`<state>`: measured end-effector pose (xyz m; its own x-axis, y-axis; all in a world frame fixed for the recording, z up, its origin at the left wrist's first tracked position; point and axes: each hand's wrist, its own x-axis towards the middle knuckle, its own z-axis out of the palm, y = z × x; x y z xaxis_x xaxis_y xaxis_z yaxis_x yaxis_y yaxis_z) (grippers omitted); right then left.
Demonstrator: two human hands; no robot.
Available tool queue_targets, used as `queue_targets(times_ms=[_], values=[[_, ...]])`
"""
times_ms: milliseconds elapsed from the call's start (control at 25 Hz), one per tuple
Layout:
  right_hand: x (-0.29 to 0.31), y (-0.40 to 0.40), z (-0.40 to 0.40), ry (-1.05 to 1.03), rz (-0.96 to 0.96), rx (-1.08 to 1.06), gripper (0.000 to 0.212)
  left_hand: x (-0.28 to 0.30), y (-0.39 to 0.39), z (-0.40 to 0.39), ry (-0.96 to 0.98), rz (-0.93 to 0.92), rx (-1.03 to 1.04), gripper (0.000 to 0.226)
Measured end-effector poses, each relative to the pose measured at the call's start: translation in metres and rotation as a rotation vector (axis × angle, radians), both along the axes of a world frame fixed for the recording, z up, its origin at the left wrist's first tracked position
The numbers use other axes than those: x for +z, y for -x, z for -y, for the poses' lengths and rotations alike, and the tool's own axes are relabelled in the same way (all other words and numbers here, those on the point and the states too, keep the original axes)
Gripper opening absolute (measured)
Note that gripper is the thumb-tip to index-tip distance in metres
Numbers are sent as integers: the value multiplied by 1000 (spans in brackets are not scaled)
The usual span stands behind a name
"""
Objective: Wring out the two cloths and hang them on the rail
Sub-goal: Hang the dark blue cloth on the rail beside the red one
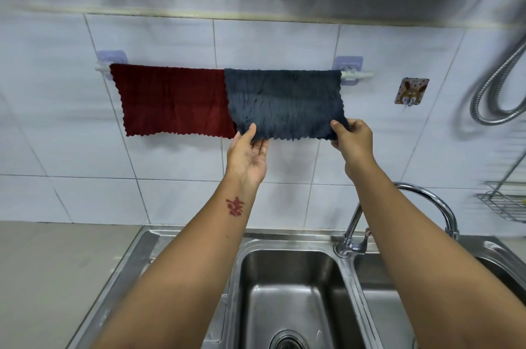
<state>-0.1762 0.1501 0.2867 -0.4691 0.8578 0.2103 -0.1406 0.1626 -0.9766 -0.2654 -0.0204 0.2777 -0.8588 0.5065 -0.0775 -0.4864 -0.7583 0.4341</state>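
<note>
Pinching the lower corners of the grey cloth (284,105), left hand (247,152) has thumb on front, fingers behind; right hand (353,138) pinches likewise. Red mark on left forearm, unreadable. Both arms reach up and forward. Cloth drapes over the rail (357,74) above the hands; red cloth (170,99) hangs touching it, left of the left hand.

Red cloth (173,100), grey cloth (284,103) — draped over rail (357,74).

Both cloths hang on the rail (359,74); the left hand (247,154) and right hand (353,138) pinch the grey cloth's (284,102) lower corners beside the red cloth (170,99).
</note>
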Motion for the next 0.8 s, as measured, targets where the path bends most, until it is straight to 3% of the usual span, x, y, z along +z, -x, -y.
queue_targets(times_ms=[200,440,600,800], values=[[9,-10,3,22,-8,-5,11,12,5,12,51,-73,102,27],[9,-10,4,37,7,6,14,11,18,26,27,-34,52,32],[4,-7,2,36,31,-1,15,3,34,31,190,-58,87,39],[0,-5,-1,-5,74,4,5,0,55,38,364,-191,90,24]])
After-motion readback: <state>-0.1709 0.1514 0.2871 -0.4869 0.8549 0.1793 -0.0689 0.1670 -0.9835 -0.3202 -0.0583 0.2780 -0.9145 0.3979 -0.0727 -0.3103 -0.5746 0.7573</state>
